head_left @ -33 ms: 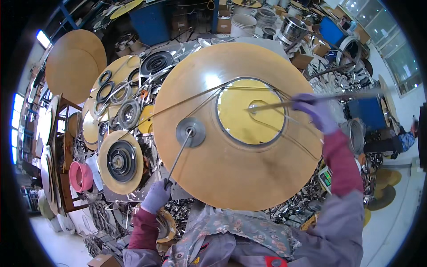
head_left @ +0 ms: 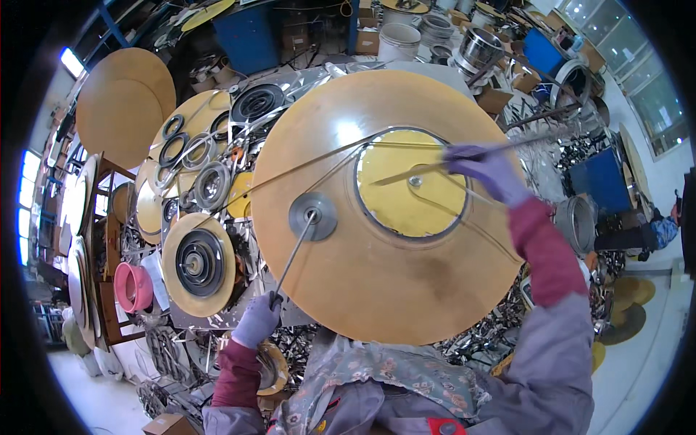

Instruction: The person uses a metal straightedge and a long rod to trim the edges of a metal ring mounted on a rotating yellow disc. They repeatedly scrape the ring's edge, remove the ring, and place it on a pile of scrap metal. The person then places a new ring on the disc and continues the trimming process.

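In front of me lies a large tan disc [head_left: 348, 297] with a smaller yellow disc [head_left: 402, 210] on it, off-centre to the right. A dark band rims the yellow disc, and a thin strip [head_left: 304, 163] runs from the left to that rim. My left hand [head_left: 255, 322], in a pale purple glove, is closed around a thin metal rod [head_left: 293, 257]; the rod's far end meets the centre of a small grey round plate [head_left: 323, 226]. Over the yellow disc's right side, my gloved right hand [head_left: 487, 174] grips a long thin bar [head_left: 409, 172], blurred by motion.
Left of the tan disc, dark coiled rings [head_left: 194, 262] sit on a smaller tan disc, with grey rings [head_left: 212, 185] behind. A pink tub [head_left: 133, 287] stands further left. Metal scraps [head_left: 471, 330] pile at the right edge. White buckets [head_left: 398, 42] stand at the back.
My right hand has moved left with the bar, and the bar's tip reaches further left across the yellow disc. My left hand and the rod hold nearly still.
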Demonstrator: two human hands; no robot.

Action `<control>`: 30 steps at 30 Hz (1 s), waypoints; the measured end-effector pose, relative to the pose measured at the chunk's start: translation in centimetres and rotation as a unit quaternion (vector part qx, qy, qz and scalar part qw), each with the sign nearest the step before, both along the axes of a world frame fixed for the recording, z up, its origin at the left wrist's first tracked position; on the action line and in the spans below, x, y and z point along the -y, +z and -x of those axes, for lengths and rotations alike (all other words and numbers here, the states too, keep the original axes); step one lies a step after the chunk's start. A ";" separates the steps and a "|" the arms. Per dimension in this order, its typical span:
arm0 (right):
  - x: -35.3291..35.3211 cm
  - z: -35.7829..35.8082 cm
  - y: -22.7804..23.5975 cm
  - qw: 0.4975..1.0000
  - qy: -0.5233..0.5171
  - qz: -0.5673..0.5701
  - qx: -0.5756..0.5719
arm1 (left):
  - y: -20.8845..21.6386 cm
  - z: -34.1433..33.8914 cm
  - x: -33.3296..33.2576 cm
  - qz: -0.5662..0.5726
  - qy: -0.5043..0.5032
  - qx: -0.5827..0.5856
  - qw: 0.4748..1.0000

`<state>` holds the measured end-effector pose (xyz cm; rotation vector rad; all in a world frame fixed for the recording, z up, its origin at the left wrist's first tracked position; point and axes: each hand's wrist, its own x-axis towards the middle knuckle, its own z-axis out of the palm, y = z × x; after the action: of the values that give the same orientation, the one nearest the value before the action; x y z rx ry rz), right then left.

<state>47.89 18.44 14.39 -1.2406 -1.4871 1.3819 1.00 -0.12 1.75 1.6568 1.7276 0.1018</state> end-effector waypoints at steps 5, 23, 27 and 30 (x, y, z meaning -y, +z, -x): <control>-13.6 9.5 -3.2 0.932 0.185 -0.173 0.259 | 1.9 -1.7 -0.2 -0.015 0.019 0.000 1.000; 7.6 -36.2 -8.1 0.866 -0.459 -0.036 0.196 | 0.4 0.6 0.4 0.017 0.025 0.051 0.998; 27.6 -44.4 -8.9 0.530 -0.538 0.121 0.644 | 0.8 0.5 -1.2 0.000 -0.036 0.046 0.998; 36.7 -44.3 -8.3 0.448 -0.519 0.216 0.695 | 0.8 0.9 -1.0 0.048 0.019 0.088 0.995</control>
<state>92.23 -18.30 6.14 -3.1830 -0.4944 -0.5302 0.11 0.85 2.52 1.5000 1.6059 0.1757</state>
